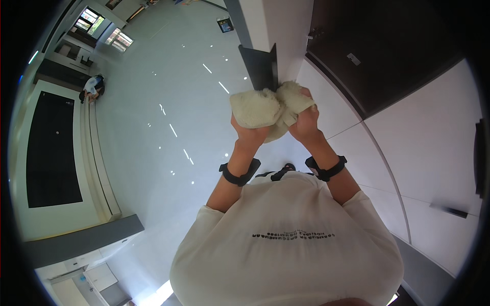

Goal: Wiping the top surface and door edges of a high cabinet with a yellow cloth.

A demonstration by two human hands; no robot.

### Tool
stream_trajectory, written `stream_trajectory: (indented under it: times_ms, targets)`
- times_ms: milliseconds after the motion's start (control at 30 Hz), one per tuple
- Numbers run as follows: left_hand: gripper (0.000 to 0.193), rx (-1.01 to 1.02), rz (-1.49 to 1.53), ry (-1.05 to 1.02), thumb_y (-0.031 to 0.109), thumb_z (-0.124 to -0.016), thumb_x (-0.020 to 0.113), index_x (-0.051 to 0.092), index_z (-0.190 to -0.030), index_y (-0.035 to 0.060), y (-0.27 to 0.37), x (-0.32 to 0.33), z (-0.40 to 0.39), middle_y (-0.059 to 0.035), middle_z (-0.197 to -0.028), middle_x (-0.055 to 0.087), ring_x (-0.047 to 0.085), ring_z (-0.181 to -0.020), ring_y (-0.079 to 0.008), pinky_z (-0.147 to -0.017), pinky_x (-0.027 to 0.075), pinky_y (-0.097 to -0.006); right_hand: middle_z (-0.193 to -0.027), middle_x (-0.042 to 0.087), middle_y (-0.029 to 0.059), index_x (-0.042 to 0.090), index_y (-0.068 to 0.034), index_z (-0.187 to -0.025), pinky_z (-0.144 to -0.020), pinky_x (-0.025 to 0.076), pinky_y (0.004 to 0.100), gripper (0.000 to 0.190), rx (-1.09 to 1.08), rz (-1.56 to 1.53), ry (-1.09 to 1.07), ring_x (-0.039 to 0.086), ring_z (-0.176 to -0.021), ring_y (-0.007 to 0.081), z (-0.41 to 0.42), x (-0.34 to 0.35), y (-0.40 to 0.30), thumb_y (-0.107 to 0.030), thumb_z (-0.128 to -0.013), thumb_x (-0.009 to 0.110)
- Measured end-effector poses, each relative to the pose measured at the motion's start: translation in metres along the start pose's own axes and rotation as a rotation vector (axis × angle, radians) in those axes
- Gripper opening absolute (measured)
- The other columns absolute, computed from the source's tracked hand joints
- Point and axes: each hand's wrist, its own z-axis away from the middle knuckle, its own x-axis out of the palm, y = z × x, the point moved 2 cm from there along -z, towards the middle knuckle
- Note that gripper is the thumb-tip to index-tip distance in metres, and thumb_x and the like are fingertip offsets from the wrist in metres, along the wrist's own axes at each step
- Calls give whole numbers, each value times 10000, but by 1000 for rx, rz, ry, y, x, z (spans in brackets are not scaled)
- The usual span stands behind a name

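Note:
A cream fluffy cleaning cloth is bunched between both of my hands in front of my chest. My left hand has its fingers under and inside the left fold. The right part of the cloth is gripped by my right hand, whose fingers curl over its edge. Just beyond the cloth stands the narrow end of a wall or pillar with a dark grey corner piece. The cloth overlaps its lower end in view; whether they touch, I cannot tell. Black bands circle both wrists.
A dark brown door or panel is at the upper right, beside white panels. Glossy pale floor spreads leftward. A person crouches by the far-left wall, near a black wall panel. A small dark box sits farther off.

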Motion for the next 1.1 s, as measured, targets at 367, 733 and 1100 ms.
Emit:
stream_trajectory:
  times_ms: [367, 733, 1100]
  targets:
    - [261, -123, -34, 26, 8, -741, 680, 667, -1001, 19, 1, -17, -29, -101, -1049, 671, 639, -963, -268, -900, 463, -368, -1135, 540, 174, 604, 24, -1082, -790, 525, 391, 382, 4, -170, -105, 623, -934, 355, -29, 13, 3, 77, -707, 651]
    - [335, -478, 46, 85, -27, -797, 631, 595, -1130, -5, -49, 15, 58, -115, -1114, 620, 611, -1018, -215, -867, 471, -310, -1082, 601, 203, 550, 3, -1144, -890, 465, 392, 343, 400, -328, -137, 587, -1026, 376, 50, 51, 52, 61, -807, 544]
    - [383, -367, -110, 233, -3, -854, 630, 507, -1217, -11, -59, 16, 31, -95, -1197, 563, 579, -1068, -187, -923, 453, -315, -1098, 575, 191, 476, -2, -1154, -859, 476, 394, 348, 247, -358, -145, 584, -992, 410, -15, 60, 46, 37, -820, 565]
